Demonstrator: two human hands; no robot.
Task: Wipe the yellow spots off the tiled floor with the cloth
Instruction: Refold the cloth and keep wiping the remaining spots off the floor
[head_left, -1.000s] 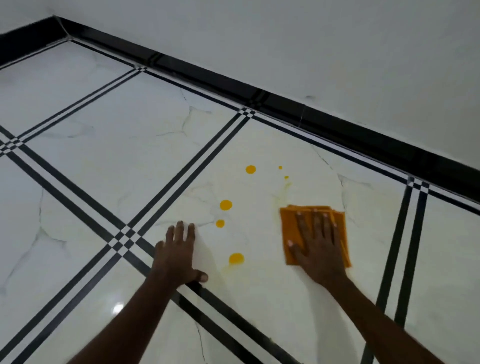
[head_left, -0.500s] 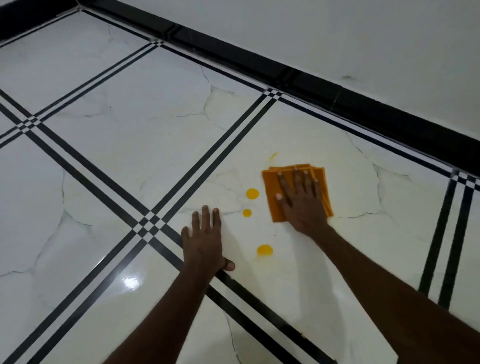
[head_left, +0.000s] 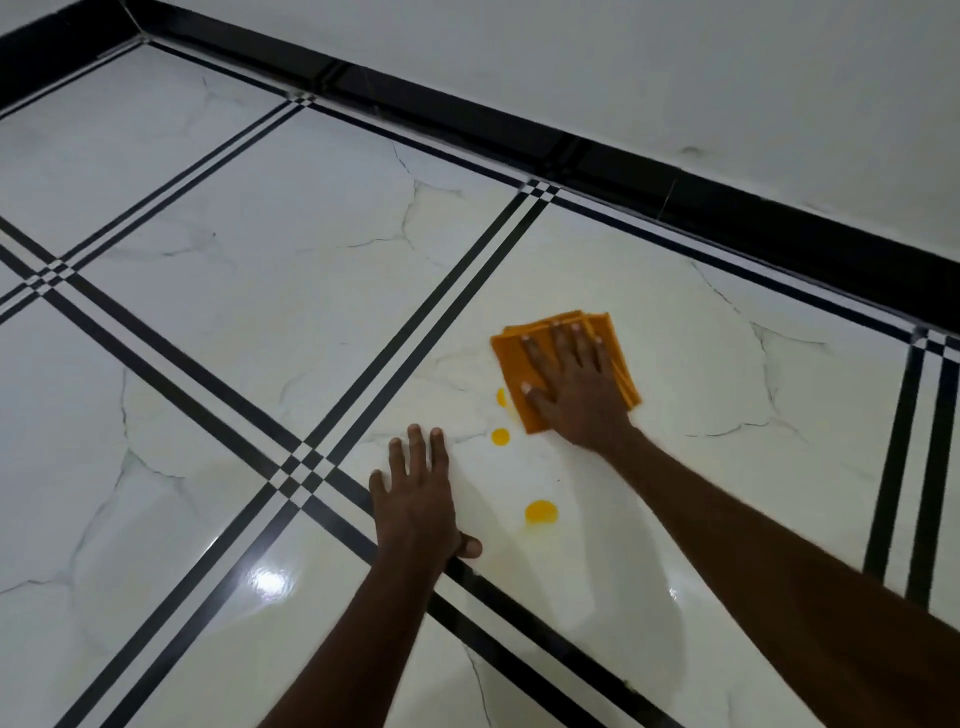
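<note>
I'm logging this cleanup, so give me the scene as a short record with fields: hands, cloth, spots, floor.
right hand: pressed flat on the cloth
left hand: flat on the floor, holding nothing
cloth: orange, folded, on the white tile
yellow spots: three showing, one at the cloth's edge, one below it, one nearest the person
floor: glossy white tiles, black stripes

Even, dim indoor light. Glossy floor (head_left: 260, 291) throws a bright glare patch near bottom left, a fainter one lower right. Soft shadows beside both forearms. Wide-angle bending at edges; slight softness overall.
</note>
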